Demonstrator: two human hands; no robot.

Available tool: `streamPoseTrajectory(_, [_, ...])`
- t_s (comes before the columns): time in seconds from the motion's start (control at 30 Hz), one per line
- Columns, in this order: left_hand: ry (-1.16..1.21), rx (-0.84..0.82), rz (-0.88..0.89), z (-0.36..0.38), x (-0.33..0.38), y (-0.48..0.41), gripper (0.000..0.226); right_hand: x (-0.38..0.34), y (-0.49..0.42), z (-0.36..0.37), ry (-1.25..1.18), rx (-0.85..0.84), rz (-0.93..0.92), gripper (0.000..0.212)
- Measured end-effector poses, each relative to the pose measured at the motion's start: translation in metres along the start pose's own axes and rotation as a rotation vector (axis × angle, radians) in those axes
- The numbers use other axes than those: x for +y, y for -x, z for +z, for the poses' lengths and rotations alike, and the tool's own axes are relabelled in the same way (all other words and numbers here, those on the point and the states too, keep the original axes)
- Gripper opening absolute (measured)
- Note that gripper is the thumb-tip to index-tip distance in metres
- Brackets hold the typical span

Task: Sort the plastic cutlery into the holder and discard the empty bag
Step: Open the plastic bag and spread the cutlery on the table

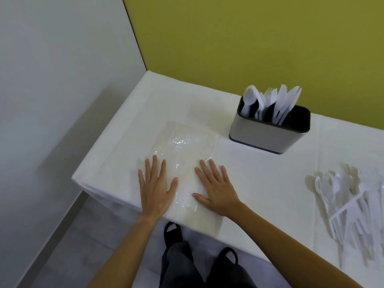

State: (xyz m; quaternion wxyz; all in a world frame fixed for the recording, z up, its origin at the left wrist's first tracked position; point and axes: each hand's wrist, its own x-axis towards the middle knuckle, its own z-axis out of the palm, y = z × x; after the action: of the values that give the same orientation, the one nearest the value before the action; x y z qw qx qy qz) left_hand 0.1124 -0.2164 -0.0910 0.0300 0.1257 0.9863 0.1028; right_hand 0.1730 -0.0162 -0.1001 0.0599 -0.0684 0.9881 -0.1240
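Currently both hands, left hand (156,187) and right hand (216,189), press flat with fingers spread on the clear empty plastic bag (187,163) at the white counter's (259,173) six o'clock edge. Bag looks light, limp, slippery; likely best pinched at an edge.

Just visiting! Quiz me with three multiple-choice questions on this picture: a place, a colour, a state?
1. Where is the loose pile of white plastic cutlery? A on a shelf; B on the white table; C on the floor.
2. The wall behind the grey metal cutlery holder is: A red; B olive green; C black.
3. The left hand and right hand on the clear plastic bag are: A fists; B pinching; C flat.
Key: B, it lies on the tabletop; B, plainly green; C, fingers straight.
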Motion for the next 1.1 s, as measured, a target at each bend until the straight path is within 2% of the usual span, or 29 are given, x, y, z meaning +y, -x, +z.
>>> streamPoseTrajectory(0.2, [0.029, -0.069, -0.009, -0.009, -0.050, -0.038, 0.082, -0.028, -0.059, 0.000, 0.014, -0.005, 0.020, 0.077])
streamPoseTrajectory(0.5, [0.001, -0.057, 0.015, -0.020, -0.110, -0.102, 0.083, -0.060, -0.139, -0.001, 0.027, -0.012, 0.030, 0.076])
streamPoseTrajectory(0.9, [0.001, -0.083, 0.032, -0.020, -0.114, -0.105, 0.085, -0.060, -0.141, -0.002, 0.019, -0.067, 0.022, 0.077])
streamPoseTrajectory(1.1, [-0.011, 0.025, 0.038, -0.033, -0.096, -0.108, 0.085, -0.054, -0.125, -0.013, -0.019, -0.014, 0.085, 0.075])
